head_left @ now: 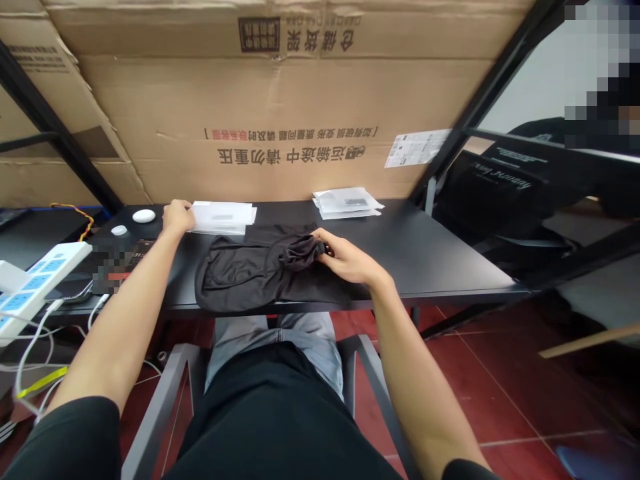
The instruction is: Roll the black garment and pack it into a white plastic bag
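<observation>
Two hands, two packet stacks, one black cloth

Count at the bench (400,247): 2 stacks of white packets, 1 black cloth, 2 small white rounded objects.

Right hand (346,259): fingers pinching the gathered, bunched end of the black cloth (240,273). Cloth lies at the front of the bench, creased, its left part spread flatter.

Left hand (179,217): fingers bent, touching the left edge of the left packet stack (223,215); cannot tell whether they grip it. This stack lies just behind the cloth. Right packet stack (347,203) lies apart, farther right, near the cardboard (290,100). Packets per stack: overlapping, not countable.

Left of the left hand: 1 white oval object (144,216) and 1 smaller white disc (119,230), well apart from the cloth. Nearer the front-left, 1 white power strip (47,283) with blue socket faces, tilted in view.

On the cardboard: 1 white printed label (416,148), at right.
</observation>
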Available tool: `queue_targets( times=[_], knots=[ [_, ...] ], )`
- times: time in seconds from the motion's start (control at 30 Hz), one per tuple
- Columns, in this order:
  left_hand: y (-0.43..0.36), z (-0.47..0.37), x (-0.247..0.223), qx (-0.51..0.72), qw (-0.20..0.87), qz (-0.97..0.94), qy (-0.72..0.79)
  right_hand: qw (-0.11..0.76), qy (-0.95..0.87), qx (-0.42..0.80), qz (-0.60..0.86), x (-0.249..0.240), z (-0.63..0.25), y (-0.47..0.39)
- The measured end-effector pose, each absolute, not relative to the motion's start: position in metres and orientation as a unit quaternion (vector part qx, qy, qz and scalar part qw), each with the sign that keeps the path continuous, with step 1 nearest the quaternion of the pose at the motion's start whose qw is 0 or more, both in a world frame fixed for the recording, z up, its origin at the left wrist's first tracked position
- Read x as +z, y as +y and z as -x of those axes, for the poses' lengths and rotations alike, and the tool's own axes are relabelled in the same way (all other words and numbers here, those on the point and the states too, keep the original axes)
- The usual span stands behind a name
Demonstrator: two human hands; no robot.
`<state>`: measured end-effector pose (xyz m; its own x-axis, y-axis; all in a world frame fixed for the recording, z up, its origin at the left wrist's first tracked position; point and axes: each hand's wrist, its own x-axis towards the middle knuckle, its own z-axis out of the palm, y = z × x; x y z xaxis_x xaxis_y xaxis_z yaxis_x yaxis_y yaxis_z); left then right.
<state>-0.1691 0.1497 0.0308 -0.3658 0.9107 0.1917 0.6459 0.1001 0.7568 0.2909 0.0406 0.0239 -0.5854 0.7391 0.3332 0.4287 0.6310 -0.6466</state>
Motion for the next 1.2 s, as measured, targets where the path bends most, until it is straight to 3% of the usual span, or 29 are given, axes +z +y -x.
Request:
queue_targets(
  times=[0.37, 0.43, 0.53, 0.67, 0.83, 0.97, 1.2],
  knots=[
    [0.115, 0.123, 0.049, 0.310, -0.032, -0.615, 0.724, 0.309, -0.841, 0.286, 0.340, 0.019, -0.294, 0.044],
    [0.094, 0.097, 0.060, 0.314, -0.026, -0.664, 0.678, 0.326, -0.839, 0.281, 0.333, 0.021, -0.292, 0.043],
    [0.052, 0.054, 0.069, 0.341, 0.071, -0.731, 0.587, 0.393, -0.827, 0.236, 0.324, 0.021, -0.290, 0.046],
    [0.003, 0.014, 0.055, 0.308, 0.120, -0.802, 0.497, 0.462, -0.803, 0.160, 0.340, 0.013, -0.291, 0.055],
    [-0.014, 0.009, 0.024, 0.169, 0.080, -0.838, 0.513, 0.379, -0.830, 0.166, 0.374, 0.000, -0.304, 0.063],
    [-0.013, 0.013, 0.022, 0.142, 0.075, -0.840, 0.519, 0.330, -0.838, 0.164, 0.403, 0.000, -0.321, 0.063],
    [-0.003, -0.053, 0.045, 0.189, 0.013, -0.856, 0.480, 0.407, -0.777, 0.116, 0.465, 0.019, -0.333, 0.056]
  ],
)
